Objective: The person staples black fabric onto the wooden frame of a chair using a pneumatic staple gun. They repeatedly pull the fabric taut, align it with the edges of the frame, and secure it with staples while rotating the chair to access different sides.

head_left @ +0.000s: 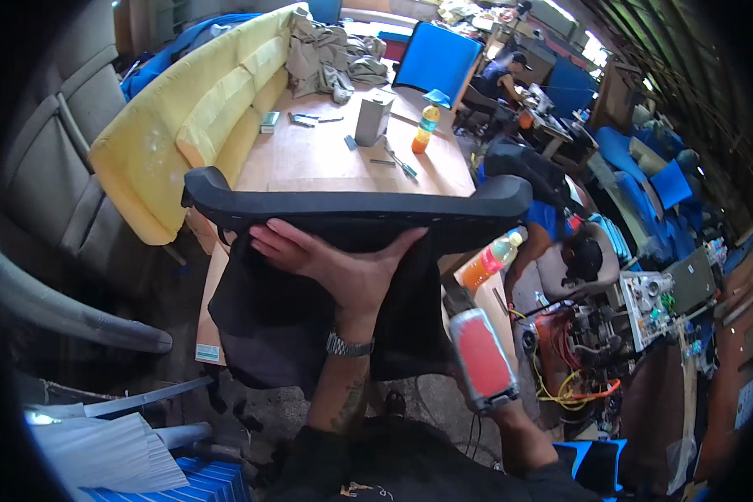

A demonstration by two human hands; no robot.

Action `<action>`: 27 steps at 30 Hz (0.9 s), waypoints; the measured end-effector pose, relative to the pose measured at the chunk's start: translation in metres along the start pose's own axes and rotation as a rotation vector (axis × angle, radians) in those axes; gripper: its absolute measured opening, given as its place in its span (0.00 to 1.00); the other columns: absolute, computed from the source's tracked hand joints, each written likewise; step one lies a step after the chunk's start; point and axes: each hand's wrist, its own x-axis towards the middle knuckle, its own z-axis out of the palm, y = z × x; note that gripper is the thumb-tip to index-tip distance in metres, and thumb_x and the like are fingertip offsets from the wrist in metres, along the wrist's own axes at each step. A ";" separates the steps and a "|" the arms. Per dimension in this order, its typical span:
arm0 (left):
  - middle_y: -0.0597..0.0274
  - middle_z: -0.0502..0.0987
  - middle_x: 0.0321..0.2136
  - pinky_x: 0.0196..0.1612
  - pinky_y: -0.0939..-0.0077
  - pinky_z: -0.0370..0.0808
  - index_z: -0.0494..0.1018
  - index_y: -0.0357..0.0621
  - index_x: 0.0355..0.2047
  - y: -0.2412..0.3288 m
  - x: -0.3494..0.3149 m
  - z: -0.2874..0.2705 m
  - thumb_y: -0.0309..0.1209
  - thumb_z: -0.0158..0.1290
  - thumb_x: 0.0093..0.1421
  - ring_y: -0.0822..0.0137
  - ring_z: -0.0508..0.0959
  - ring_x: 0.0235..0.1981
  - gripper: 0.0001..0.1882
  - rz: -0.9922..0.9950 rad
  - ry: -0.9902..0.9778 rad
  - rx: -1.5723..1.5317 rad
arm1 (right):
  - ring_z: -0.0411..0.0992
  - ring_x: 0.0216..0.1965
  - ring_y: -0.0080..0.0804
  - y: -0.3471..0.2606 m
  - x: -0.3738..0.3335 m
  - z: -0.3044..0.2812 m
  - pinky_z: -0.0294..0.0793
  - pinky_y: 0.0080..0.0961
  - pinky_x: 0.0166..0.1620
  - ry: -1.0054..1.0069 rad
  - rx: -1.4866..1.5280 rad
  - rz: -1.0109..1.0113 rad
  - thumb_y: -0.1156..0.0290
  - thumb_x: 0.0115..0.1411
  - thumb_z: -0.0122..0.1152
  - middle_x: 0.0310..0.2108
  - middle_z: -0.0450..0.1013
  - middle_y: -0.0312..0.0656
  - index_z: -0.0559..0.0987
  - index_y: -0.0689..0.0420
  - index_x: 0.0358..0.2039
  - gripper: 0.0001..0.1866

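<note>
In front of me, a curved black padded piece (351, 203) with raised ends lies across the near part of the table. Black fabric (268, 326) hangs from it toward me. My left hand (339, 268) is spread on the fabric just below the padded edge, thumb out to the right and fingers to the left. A metal watch (349, 345) circles that wrist. At the lower right, my right hand (498, 404) holds a handheld tool (483, 356) with a flat red face and grey rim; its exact kind cannot be made out. The tool hides most of the fingers.
A bottle of orange drink (487, 261) stands right of the padded piece. Farther back are another bottle (426, 130), a metal can (374, 117) and a screwdriver (407, 171). Yellow foam (155, 155) lines the left side. Cables (573, 389) lie at right; a person (504, 77) sits beyond.
</note>
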 end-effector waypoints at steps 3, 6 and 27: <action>0.31 0.30 0.62 0.62 0.43 0.34 0.29 0.29 0.62 0.002 -0.009 0.002 0.65 0.66 0.25 0.38 0.31 0.65 0.79 0.040 -0.049 0.042 | 0.74 0.30 0.29 0.036 -0.041 0.014 0.72 0.33 0.31 0.078 0.143 0.184 0.68 0.48 0.61 0.27 0.74 0.45 0.76 0.59 0.31 0.11; 0.30 0.32 0.62 0.61 0.40 0.36 0.30 0.29 0.62 -0.004 -0.006 0.005 0.66 0.64 0.26 0.37 0.33 0.64 0.79 0.048 0.007 0.089 | 0.71 0.21 0.28 0.078 -0.068 0.048 0.68 0.28 0.25 0.007 0.423 0.547 0.72 0.48 0.59 0.17 0.70 0.41 0.75 0.60 0.22 0.05; 0.28 0.31 0.62 0.63 0.44 0.38 0.30 0.26 0.61 -0.005 0.001 0.007 0.71 0.60 0.23 0.37 0.33 0.64 0.81 0.008 0.064 0.143 | 0.77 0.33 0.46 -0.010 0.091 -0.029 0.76 0.32 0.36 -0.053 0.629 -0.246 0.70 0.46 0.68 0.35 0.75 0.53 0.61 0.63 0.57 0.38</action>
